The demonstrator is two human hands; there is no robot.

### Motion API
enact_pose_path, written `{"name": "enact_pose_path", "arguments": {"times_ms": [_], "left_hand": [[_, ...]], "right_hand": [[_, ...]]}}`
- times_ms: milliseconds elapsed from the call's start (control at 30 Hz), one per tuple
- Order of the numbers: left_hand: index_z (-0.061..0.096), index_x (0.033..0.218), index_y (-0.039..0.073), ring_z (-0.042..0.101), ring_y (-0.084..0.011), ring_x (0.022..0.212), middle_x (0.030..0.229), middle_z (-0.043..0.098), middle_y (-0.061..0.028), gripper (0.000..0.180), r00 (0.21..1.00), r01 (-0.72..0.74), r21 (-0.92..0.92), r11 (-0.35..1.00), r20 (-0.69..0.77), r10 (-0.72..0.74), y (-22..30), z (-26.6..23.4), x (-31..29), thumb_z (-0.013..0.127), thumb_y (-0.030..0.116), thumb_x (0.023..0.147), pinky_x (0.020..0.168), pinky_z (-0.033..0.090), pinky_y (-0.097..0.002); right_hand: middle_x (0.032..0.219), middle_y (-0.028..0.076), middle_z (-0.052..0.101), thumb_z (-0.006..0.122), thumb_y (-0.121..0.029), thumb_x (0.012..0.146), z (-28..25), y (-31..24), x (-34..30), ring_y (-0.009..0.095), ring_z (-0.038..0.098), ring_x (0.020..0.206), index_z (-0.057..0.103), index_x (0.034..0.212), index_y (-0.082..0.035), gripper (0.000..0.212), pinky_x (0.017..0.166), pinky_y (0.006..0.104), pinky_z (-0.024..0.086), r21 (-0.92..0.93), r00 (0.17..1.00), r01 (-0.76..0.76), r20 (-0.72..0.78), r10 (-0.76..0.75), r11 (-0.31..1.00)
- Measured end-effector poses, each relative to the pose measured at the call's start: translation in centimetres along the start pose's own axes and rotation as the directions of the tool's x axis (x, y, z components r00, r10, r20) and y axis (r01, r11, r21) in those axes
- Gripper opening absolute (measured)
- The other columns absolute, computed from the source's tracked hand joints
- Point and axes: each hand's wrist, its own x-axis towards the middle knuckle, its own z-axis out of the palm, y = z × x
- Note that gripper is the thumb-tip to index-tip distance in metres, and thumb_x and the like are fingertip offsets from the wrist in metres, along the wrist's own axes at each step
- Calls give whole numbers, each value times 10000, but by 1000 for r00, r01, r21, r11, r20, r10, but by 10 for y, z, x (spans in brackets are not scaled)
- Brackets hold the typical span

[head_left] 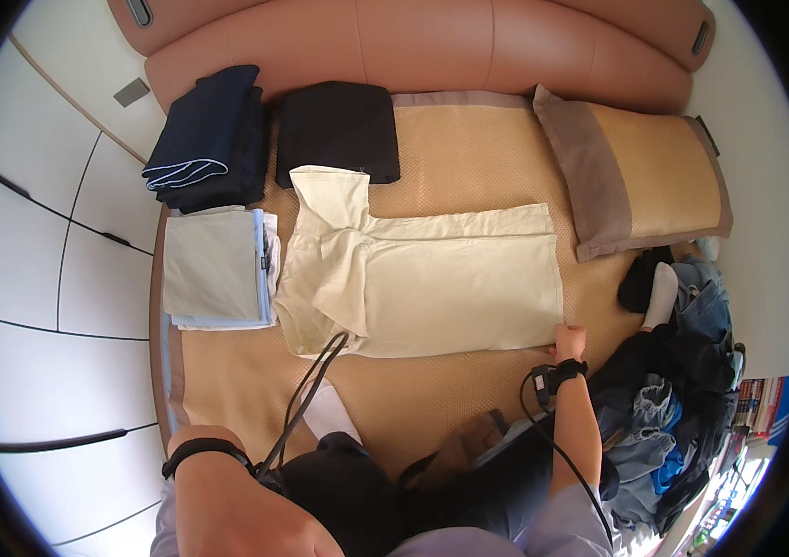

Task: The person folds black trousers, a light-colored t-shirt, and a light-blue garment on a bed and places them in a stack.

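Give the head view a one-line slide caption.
Right hand at a corner of the pale yellow shirt on a woven mat.

Woven mat [464,153] bears cream garment [459,288], navy stack [197,130], black cloth [339,130], pale stack [210,265], pillow [668,172], clothes heap [654,422].

Tan pillow [678,176] near a brown padded headboard [427,46], white cabinets [13,246] at left, books [758,407] at right

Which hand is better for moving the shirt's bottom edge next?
Probably the right hand: it holds a corner of the cream shirt, while the left arm is away from it.
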Motion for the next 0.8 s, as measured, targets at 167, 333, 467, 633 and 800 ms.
{"name": "enact_pose_path", "arguments": {"times_ms": [167, 333, 467, 633, 800], "left_hand": [[564, 652, 57, 462, -175, 518, 683, 524, -48, 210, 918, 376, -166, 912, 197, -343, -12, -35, -37, 694, 196, 741, 450, 376, -290], [537, 970, 1, 528, -173, 772, 826, 537, -85, 341, 364, 919, 216, 330, -788, -496, -47, -71, -121, 692, 151, 705, 713, 429, -263], [518, 1038, 19, 498, -268, 907, 998, 505, -136, 483, 189, 974, 215, -75, -946, -265, -102, -53, -232, 724, 232, 657, 796, 413, -330], [515, 1089, 47, 412, -368, 1052, 1148, 427, -186, 562, 283, 902, 315, -297, -948, -146, -149, -31, -306, 727, 271, 619, 893, 352, -423], [552, 1074, 79, 404, -335, 1073, 1153, 442, -134, 429, 379, 776, 329, -538, -925, -20, -154, -30, -300, 636, 169, 663, 899, 331, -452]], "right_hand": [[823, 120, 564, 589, -205, 683, -19, 5, -1, 213, 557, 606, 500, 958, -20, 344, 453, 320, 469, -22, 997, 2, -78, -4, 1000], [789, 161, 608, 620, -222, 661, -8, 21, 21, 265, 598, 679, 565, 890, 26, 342, 636, 354, 474, -143, 976, 161, -121, -179, 976], [795, 168, 624, 635, -272, 657, 2, 1, 13, 280, 604, 750, 605, 837, 26, 350, 702, 358, 463, -148, 949, 311, 1, -314, 939], [754, 140, 614, 650, -299, 642, 6, 1, 17, 266, 598, 728, 588, 778, 15, 348, 694, 359, 465, -125, 940, 342, 27, -341, 931], [760, 138, 613, 645, -286, 640, -6, -14, 14, 256, 595, 727, 591, 782, 16, 339, 679, 348, 467, -280, 942, 304, 231, -244, 911]]}}
